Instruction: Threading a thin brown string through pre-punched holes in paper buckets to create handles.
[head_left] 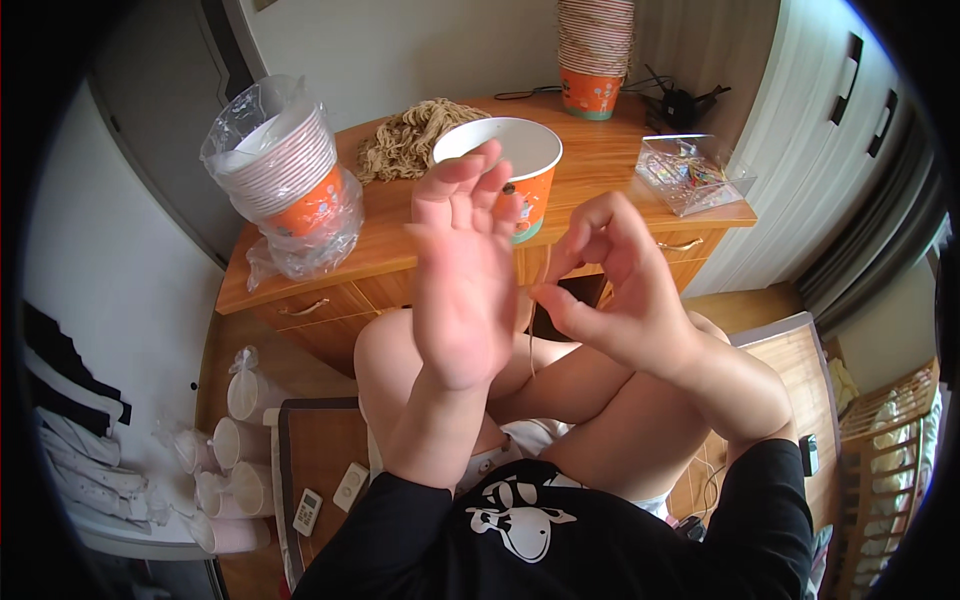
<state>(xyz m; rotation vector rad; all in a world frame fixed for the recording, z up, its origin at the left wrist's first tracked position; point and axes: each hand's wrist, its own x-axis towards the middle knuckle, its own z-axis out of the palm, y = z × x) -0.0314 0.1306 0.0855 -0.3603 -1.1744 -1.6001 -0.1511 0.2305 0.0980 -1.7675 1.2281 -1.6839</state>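
Note:
My left hand is raised with its palm turned up, fingers loosely bent and apart, and nothing visible in it. Beside it my right hand is curled, thumb and fingers closing near a thin tan cord that hangs down over my legs. The cord's upper end is partly hidden by the fingers. Behind my hands, an orange paper bucket with a white rim stands upright on the wooden desk. A tangled heap of tan cords lies next to it.
A plastic-wrapped stack of buckets leans at the desk's left. Another stack stands at the back, near a black router. A clear box holds small colourful pieces. Several wrapped white tubs sit on the floor left.

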